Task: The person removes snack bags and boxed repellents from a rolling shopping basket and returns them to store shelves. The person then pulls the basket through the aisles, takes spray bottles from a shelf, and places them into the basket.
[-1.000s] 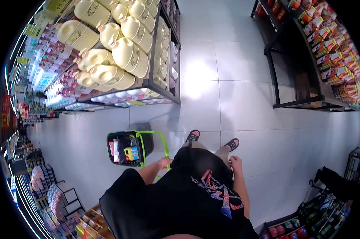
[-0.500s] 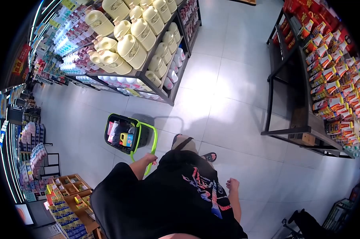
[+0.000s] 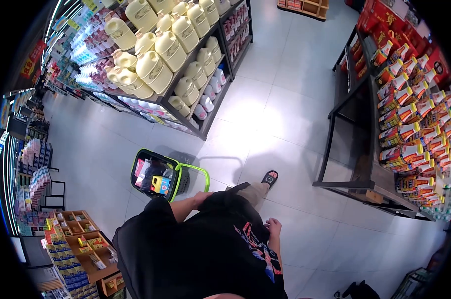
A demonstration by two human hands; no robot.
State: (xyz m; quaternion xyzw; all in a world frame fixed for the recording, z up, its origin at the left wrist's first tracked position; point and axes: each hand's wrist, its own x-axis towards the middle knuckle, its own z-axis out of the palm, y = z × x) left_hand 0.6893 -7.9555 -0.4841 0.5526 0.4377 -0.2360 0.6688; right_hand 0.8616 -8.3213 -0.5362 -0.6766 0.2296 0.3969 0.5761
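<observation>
A black shopping basket with a lime-green rim and long pull handle [image 3: 136, 172] stands on the floor to my left. My left hand [image 3: 201, 198] is closed around the end of the handle [image 3: 207, 179], close to my thigh; its grip is partly hidden. Inside the basket lie a yellow container with a blue label [image 3: 160, 185], a pink-and-white package [image 3: 142, 168] and some dark items I cannot make out. Beside my right hip hangs my right hand [image 3: 273, 226], its fingers curled with nothing visible in them.
Ahead on the left, a dark shelf [image 3: 166, 102] holds several cream-coloured jugs [image 3: 154, 72]. A black-framed table [image 3: 347, 185] with rows of colourful yellow-topped packs [image 3: 402, 132] borders the right. Behind me on the left is a wooden display [image 3: 93, 256]. Pale tiles [image 3: 285, 139] cover the floor.
I have stepped forward, and one sandalled foot now shows in front. The display table on the right is nearer. My left hand has shifted right towards my body, still on the handle.
</observation>
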